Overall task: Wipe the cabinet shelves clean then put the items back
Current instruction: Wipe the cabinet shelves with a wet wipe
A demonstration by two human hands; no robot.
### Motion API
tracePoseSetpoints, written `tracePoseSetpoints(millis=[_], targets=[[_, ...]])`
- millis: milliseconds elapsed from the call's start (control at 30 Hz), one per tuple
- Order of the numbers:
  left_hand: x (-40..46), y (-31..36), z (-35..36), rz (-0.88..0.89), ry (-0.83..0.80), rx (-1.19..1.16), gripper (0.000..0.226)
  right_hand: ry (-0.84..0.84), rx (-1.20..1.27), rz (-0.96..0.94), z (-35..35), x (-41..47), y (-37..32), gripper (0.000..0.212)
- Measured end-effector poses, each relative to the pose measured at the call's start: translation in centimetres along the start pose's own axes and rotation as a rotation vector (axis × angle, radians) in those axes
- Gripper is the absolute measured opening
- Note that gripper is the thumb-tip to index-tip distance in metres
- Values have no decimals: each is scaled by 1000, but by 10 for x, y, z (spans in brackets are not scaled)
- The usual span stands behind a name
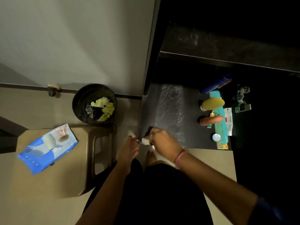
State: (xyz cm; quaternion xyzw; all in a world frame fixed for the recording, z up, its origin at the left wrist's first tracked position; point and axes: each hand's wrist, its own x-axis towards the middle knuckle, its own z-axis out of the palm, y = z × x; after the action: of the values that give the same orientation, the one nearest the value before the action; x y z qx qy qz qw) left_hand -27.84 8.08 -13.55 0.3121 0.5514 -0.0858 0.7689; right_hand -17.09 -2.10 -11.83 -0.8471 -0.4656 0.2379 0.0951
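Note:
The dark bottom shelf (pixel 168 104) of the open cabinet shines wet in the middle. My right hand (pixel 162 141) grips a white wipe (pixel 145 141) pressed on the shelf's front left corner. My left hand (pixel 129 149) hovers just left of that corner, fingers apart and holding nothing. On the right part of the shelf lie a teal comb (pixel 220 117), a yellow bottle (pixel 212 103), a brown bottle (pixel 211 120), a blue tube (pixel 215 83), a small round tin (pixel 216 137) and a white sachet (pixel 228 119).
A black bin (pixel 81 109) with crumpled yellow and dark waste stands left of the cabinet by the wall. A blue wipes pack (pixel 47 149) lies on a beige plastic stool (pixel 90 137). A higher shelf (pixel 227 46) and a door hinge (pixel 242 99) sit to the right.

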Motion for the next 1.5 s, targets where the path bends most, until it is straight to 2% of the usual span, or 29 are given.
tracePoseSetpoints(millis=[100,233,333,400,467,533,600,700,733,800,867,967,1133,1267,1367,1433,1500], targets=[[4,-6,-3,-6,29,17,31,167,41,157,-32,58,19,24],[0,-15,-5,15,49,46,29,273,-33,126,-33,102,8,36],[-3,-9,-3,-37,51,12,36,295,27,229,10,69,-6,32],[-4,-6,-2,-35,86,-3,42,272,19,117,33,25,-20,37],[-3,-7,-2,-10,123,-39,38,228,29,7,41,-17,-35,37],[-2,-7,-1,-2,139,-91,33,163,77,6,28,-37,-39,36],[-2,-6,2,-4,135,-88,33,215,105,78,1,-26,-23,34],[-5,-6,7,10,117,-100,16,496,46,287,-63,32,24,24],[-8,-6,9,19,124,-111,11,530,21,366,-81,54,45,26],[-11,-5,14,44,136,-140,12,456,-20,504,-102,96,83,30],[-11,-6,17,54,153,-179,13,380,-79,557,-101,120,103,35],[-11,-6,19,51,169,-209,15,321,-113,539,-81,123,82,36],[-13,-6,22,29,185,-243,14,361,-225,184,-20,39,30,31],[-11,-8,22,20,174,-295,6,158,-170,3,16,-50,3,31],[-11,-10,20,13,163,-310,6,145,-27,14,-1,-47,10,36],[-12,-8,20,12,137,-300,6,278,20,119,-30,-17,31,37],[-13,-8,20,24,121,-292,7,420,16,322,-69,27,60,39]])
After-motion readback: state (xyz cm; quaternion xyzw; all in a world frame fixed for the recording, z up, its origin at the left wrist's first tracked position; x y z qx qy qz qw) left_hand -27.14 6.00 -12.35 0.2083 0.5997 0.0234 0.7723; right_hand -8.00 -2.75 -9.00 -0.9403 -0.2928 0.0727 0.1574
